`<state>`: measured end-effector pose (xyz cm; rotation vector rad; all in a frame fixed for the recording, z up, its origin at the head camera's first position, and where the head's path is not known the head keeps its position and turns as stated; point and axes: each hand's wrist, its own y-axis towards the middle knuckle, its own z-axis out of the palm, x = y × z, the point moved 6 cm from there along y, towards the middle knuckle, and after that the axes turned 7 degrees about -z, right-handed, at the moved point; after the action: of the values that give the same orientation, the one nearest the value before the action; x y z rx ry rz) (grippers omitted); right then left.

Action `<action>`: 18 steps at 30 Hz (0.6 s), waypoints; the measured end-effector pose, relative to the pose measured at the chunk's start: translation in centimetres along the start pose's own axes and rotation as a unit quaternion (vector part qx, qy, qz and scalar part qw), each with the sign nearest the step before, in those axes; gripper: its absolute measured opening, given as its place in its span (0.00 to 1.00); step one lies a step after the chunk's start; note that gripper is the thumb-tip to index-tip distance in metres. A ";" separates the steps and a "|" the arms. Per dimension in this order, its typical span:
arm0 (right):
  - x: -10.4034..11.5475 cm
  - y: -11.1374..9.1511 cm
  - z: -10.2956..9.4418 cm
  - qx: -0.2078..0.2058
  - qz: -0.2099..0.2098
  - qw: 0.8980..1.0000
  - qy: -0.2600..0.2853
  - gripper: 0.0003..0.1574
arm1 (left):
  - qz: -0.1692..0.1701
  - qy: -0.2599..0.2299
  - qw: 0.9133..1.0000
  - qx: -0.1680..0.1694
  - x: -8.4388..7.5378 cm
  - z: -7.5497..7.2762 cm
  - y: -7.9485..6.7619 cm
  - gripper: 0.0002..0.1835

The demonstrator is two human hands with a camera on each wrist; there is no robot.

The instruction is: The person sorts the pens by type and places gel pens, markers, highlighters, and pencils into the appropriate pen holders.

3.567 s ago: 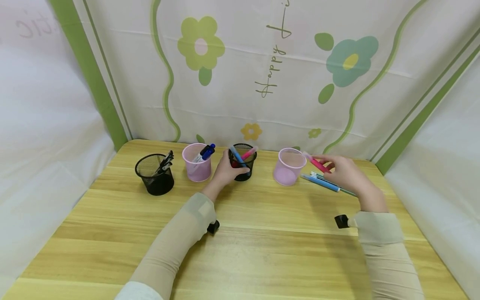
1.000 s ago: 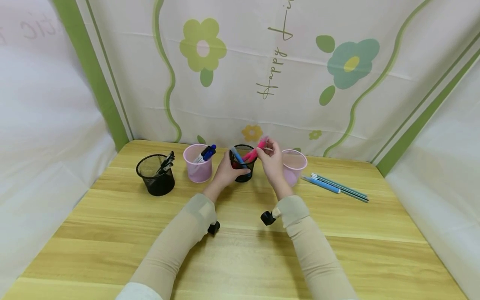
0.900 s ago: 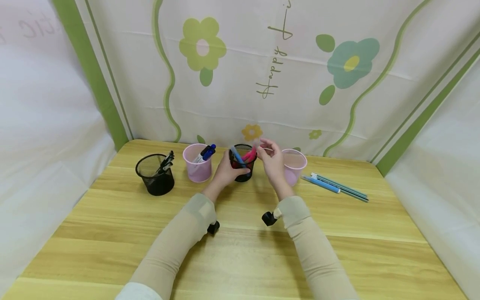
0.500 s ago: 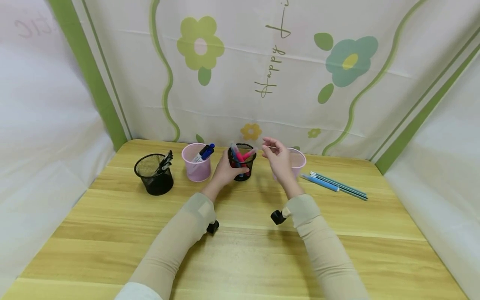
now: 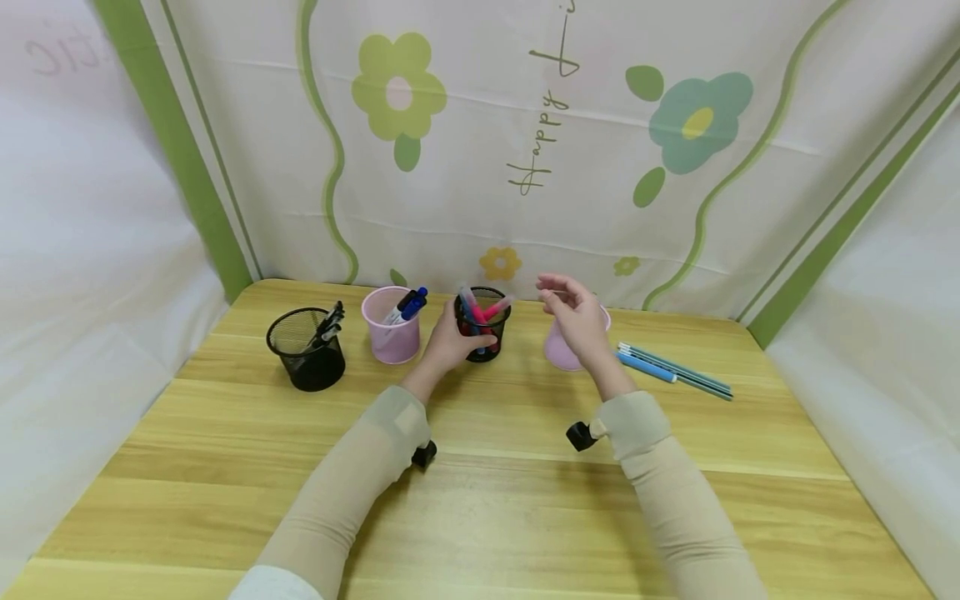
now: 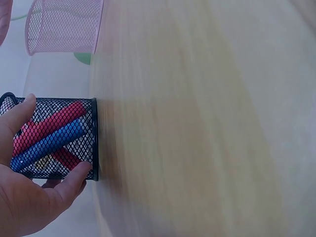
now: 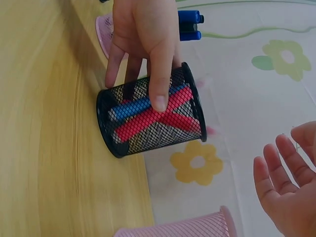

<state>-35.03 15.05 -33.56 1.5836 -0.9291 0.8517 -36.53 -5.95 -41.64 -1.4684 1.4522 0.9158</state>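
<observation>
My left hand grips a black mesh pen cup at the back middle of the table, its thumb along the near side. Inside the cup, pink markers and a blue marker lean crosswise, seen through the mesh. My right hand is in the air to the right of that cup, fingers loosely bent and holding nothing. Below and behind it stands a pink mesh cup, partly covered by the hand in the head view; its wall also shows low in the right wrist view.
Left of the held cup are a pink cup with blue and black pens and a black mesh cup with black pens. A blue marker and several pencils lie at right. A printed curtain hangs behind.
My right hand has brought a pink marker from the right to the black cup, let go of it there, and drawn back rightward. My left hand has kept its grip on the cup.
</observation>
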 end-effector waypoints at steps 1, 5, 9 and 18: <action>0.1 0.0 -0.2 0.001 -0.001 1.000 -0.007 0.22 | 0.000 0.000 1.000 0.000 0.0 0.0 0.0 0.52; 0.5 -0.3 -1.1 0.010 -0.005 1.000 -0.028 0.21 | 0.001 -0.002 1.000 0.001 -0.1 0.0 0.0 0.52; 0.6 -0.6 -2.4 0.011 -0.011 0.999 -0.029 0.20 | 0.002 -0.006 1.000 0.002 -0.1 0.0 0.0 0.51; 0.8 -1.4 -5.2 -0.021 -0.026 0.999 -0.035 0.21 | -0.001 0.000 1.000 0.005 0.0 0.1 0.2 0.54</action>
<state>-33.72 20.28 -32.51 1.6039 -0.9443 0.7400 -36.68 -5.88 -41.66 -1.4623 1.4542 0.9061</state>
